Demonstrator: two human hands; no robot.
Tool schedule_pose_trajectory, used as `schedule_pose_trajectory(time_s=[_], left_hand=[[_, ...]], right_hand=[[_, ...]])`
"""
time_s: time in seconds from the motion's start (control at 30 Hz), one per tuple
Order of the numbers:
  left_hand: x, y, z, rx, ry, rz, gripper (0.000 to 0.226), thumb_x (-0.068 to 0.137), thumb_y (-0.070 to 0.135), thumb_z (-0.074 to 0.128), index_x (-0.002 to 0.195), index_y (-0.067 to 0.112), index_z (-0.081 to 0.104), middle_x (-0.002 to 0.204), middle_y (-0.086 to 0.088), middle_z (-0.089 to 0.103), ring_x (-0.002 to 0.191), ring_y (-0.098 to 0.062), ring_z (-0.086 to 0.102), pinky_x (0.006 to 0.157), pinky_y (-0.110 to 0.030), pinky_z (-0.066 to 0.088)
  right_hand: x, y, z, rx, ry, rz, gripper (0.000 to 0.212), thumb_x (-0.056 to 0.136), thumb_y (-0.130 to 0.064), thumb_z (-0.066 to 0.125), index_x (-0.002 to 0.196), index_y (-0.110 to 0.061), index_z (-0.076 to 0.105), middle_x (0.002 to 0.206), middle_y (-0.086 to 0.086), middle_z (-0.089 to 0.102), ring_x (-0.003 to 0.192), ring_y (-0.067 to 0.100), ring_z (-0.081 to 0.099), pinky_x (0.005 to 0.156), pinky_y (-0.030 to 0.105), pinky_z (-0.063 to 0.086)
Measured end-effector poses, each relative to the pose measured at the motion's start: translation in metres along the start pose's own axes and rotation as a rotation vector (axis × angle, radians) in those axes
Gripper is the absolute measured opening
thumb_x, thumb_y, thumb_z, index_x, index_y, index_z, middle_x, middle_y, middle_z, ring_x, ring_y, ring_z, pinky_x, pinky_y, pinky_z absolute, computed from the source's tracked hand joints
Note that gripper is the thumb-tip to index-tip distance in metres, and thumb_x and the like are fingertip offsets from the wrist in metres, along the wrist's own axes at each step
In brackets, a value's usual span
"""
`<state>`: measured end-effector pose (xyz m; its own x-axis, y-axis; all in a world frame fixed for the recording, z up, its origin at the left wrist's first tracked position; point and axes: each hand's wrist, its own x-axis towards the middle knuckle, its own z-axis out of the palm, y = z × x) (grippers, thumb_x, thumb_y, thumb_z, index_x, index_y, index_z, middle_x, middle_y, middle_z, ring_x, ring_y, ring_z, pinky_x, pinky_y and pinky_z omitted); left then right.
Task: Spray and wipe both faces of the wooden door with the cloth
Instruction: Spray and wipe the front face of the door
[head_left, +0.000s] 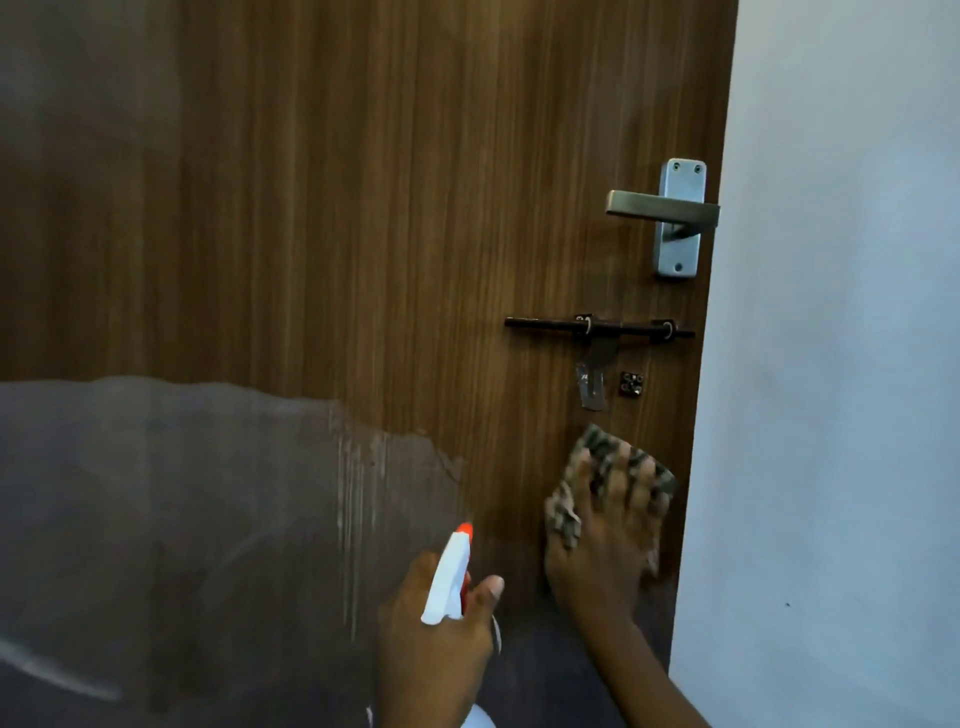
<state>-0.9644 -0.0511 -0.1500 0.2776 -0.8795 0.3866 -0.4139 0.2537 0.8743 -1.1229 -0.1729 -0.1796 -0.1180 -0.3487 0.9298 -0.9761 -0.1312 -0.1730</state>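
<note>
- While I'm watching the head cam from my end, the right hand (605, 540) has its fingers spread flat, pressing the cloth (597, 447) onto the wooden door (363, 208), low down by its right edge.
- Cloth sits just under the sliding bolt (597, 328), well below the lever handle (662, 208).
- Left hand (431, 639) is curled round the spray bottle (447, 577), nozzle aimed at the door, just left of the cloth hand.
- Greyish streaky patch (208, 519) covers the door's lower left.
</note>
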Motion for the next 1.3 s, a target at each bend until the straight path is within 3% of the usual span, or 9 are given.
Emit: schedule_pose_trajectory(time_s=[0.17, 0.3, 0.37, 0.5, 0.63, 0.8, 1.03, 1.13, 1.3], left_hand=[[0.021, -0.004, -0.024, 0.043, 0.203, 0.213, 0.039, 0.078, 0.043, 0.070, 0.113, 0.033, 0.058, 0.097, 0.022, 0.055, 0.088, -0.004, 0.058, 0.073, 0.009, 0.031], [0.023, -0.004, -0.041, -0.056, 0.175, 0.104, 0.034, 0.076, 0.032, 0.073, 0.104, 0.034, 0.055, 0.086, 0.023, 0.054, 0.077, -0.004, 0.055, 0.073, -0.002, 0.037], [0.019, -0.008, -0.053, -0.109, 0.189, 0.024, 0.031, 0.075, 0.030, 0.074, 0.094, 0.031, 0.049, 0.077, 0.022, 0.050, 0.070, -0.006, 0.053, 0.078, -0.015, 0.046], [0.022, -0.012, -0.082, -0.099, 0.218, 0.010, 0.035, 0.075, 0.032, 0.074, 0.096, 0.030, 0.045, 0.080, 0.014, 0.052, 0.072, -0.008, 0.054, 0.074, -0.018, 0.045], [0.032, -0.013, -0.101, -0.094, 0.215, 0.093, 0.038, 0.076, 0.032, 0.073, 0.111, 0.026, 0.058, 0.097, 0.018, 0.058, 0.087, -0.005, 0.055, 0.070, -0.004, 0.036], [0.044, -0.010, -0.122, -0.104, 0.226, -0.004, 0.054, 0.078, 0.037, 0.070, 0.127, 0.022, 0.053, 0.123, 0.003, 0.060, 0.104, -0.019, 0.060, 0.093, -0.036, 0.052], [0.077, -0.003, -0.174, -0.090, 0.306, 0.151, 0.053, 0.081, 0.033, 0.068, 0.131, 0.021, 0.053, 0.126, 0.005, 0.058, 0.106, -0.015, 0.059, 0.092, -0.028, 0.049], [0.085, 0.001, -0.188, -0.018, 0.323, 0.189, 0.048, 0.085, 0.035, 0.064, 0.130, 0.023, 0.053, 0.120, 0.009, 0.058, 0.096, -0.011, 0.058, 0.077, -0.009, 0.042], [0.066, -0.022, -0.176, -0.026, 0.277, 0.091, 0.052, 0.085, 0.039, 0.063, 0.134, 0.028, 0.049, 0.133, 0.009, 0.054, 0.111, -0.012, 0.055, 0.086, -0.023, 0.047]], right_hand=[[0.010, -0.071, 0.013, -0.040, -0.022, -0.412, 0.071, 0.093, -0.054, 0.047, 0.156, -0.029, 0.028, 0.164, 0.011, 0.022, 0.152, 0.036, 0.013, 0.118, 0.062, 0.016], [-0.029, -0.019, 0.017, -0.078, -0.008, -0.611, 0.075, 0.085, -0.046, 0.065, 0.153, -0.033, 0.036, 0.164, 0.003, 0.024, 0.152, 0.029, 0.016, 0.116, 0.062, 0.023], [-0.027, -0.012, 0.015, -0.110, -0.003, -0.501, 0.076, 0.084, -0.049, 0.059, 0.153, -0.032, 0.034, 0.165, 0.007, 0.020, 0.151, 0.034, 0.016, 0.113, 0.066, 0.023], [0.026, -0.097, 0.012, -0.026, 0.068, -0.231, 0.078, 0.087, -0.054, 0.046, 0.156, -0.026, 0.025, 0.163, 0.016, 0.021, 0.150, 0.042, 0.011, 0.115, 0.069, 0.012], [0.035, -0.162, 0.019, -0.008, 0.094, -0.453, 0.061, 0.100, -0.053, 0.034, 0.155, -0.027, 0.031, 0.162, 0.009, 0.026, 0.151, 0.035, 0.017, 0.117, 0.063, 0.018], [-0.012, -0.118, 0.031, -0.016, 0.071, -0.684, 0.069, 0.090, -0.050, 0.060, 0.153, -0.030, 0.037, 0.162, 0.004, 0.028, 0.152, 0.029, 0.019, 0.116, 0.063, 0.023], [0.083, -0.176, 0.003, 0.010, 0.158, -0.331, 0.070, 0.092, -0.055, 0.044, 0.156, -0.029, 0.030, 0.164, 0.012, 0.020, 0.150, 0.041, 0.014, 0.117, 0.067, 0.010], [0.093, -0.228, 0.007, 0.037, 0.190, -0.448, 0.062, 0.099, -0.051, 0.043, 0.155, -0.028, 0.033, 0.162, 0.010, 0.023, 0.150, 0.038, 0.018, 0.116, 0.065, 0.015], [0.010, -0.179, 0.023, 0.034, 0.057, -0.786, 0.059, 0.101, -0.048, 0.043, 0.154, -0.027, 0.034, 0.163, 0.007, 0.026, 0.151, 0.033, 0.020, 0.116, 0.061, 0.023]])
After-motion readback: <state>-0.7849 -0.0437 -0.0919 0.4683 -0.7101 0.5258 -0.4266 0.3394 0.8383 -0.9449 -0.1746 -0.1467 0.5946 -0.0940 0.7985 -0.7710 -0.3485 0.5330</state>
